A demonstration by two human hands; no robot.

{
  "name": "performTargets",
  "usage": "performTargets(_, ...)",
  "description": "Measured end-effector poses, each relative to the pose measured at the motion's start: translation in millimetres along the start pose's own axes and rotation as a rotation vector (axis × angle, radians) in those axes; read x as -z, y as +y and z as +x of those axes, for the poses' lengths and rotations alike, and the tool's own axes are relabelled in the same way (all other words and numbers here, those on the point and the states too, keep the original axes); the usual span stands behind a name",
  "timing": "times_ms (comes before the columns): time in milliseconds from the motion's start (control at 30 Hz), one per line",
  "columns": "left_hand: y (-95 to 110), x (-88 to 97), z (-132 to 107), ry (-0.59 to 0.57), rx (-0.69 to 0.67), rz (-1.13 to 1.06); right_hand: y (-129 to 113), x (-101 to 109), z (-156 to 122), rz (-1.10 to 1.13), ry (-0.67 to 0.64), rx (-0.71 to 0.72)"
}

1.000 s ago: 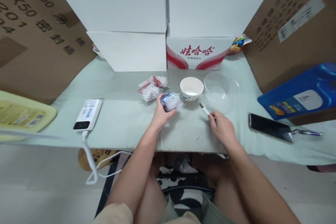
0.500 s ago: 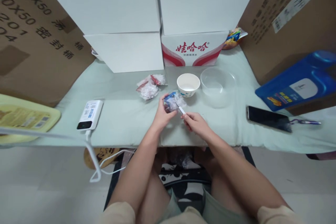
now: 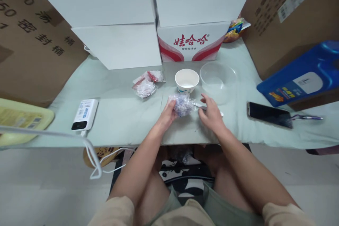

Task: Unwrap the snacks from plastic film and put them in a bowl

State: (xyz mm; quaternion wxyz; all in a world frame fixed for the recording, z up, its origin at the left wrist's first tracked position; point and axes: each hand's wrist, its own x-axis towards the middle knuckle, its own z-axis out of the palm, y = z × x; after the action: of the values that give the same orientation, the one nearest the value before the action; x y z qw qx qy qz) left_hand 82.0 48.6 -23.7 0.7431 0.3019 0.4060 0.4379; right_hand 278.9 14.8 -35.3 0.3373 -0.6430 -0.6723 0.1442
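Two arms (image 3: 145, 159) reach forward—left hand (image 3: 167, 116) clutching wrapped bundle (image 3: 184, 105), right hand (image 3: 212, 116) at knife (image 3: 200, 106), grip unclear.

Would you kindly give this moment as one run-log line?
Left hand: holds plastic-wrapped packet | Right hand: at slim white tool, grip unclear | Beyond: white bowl, clear tub

Soft, even light; faint shadows; stretched edges; slight overall blur.
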Motion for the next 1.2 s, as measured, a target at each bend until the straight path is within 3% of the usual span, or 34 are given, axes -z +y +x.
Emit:
performTargets(100,2,-1.8,0,-0.077,0.099,-0.056,-12,-4,-4,0.259,-0.013,0.122)
performTargets(267,12,6.1,-1,-0.037,0.095,-0.085,-26,-2,-11,0.251,0.04,0.216)
performTargets(433,15,8.5,-1,0.087,0.034,-0.101,-33,-3,-22,0.149,-0.284,0.568)
performTargets(533,16,8.6,0,0.163,-0.038,-0.007,-40,-1,-29,0.193,-0.421,0.622)
performTargets(633,17,10.0,1,0.189,-0.082,0.06,-42,3,-27,0.405,-0.235,0.404)
performTargets(733,17,10.5,-2,0.112,-0.058,0.046,-40,-2,-16,0.689,-0.01,-0.085)
performTargets(833,13,8.1,-7,-0.024,-0.026,0.033,-41,-12,-4,1.043,-0.125,-0.464)
performTargets(933,8,5.7,-10,-0.143,-0.03,0.072,-47,-20,0,1.276,-0.226,-0.589)
performTargets(1000,8,6.0,-11,-0.134,-0.075,0.118,-52,-21,0,1.344,-0.203,-0.624)
performTargets(1100,10,9.2,-11,0.049,-0.16,0.239,-56,-20,-1,1.405,-0.161,-0.681)
performTargets(1200,13,10.8,-10,0.222,-0.152,0.333,-56,-20,0,1.486,-0.123,-0.726)
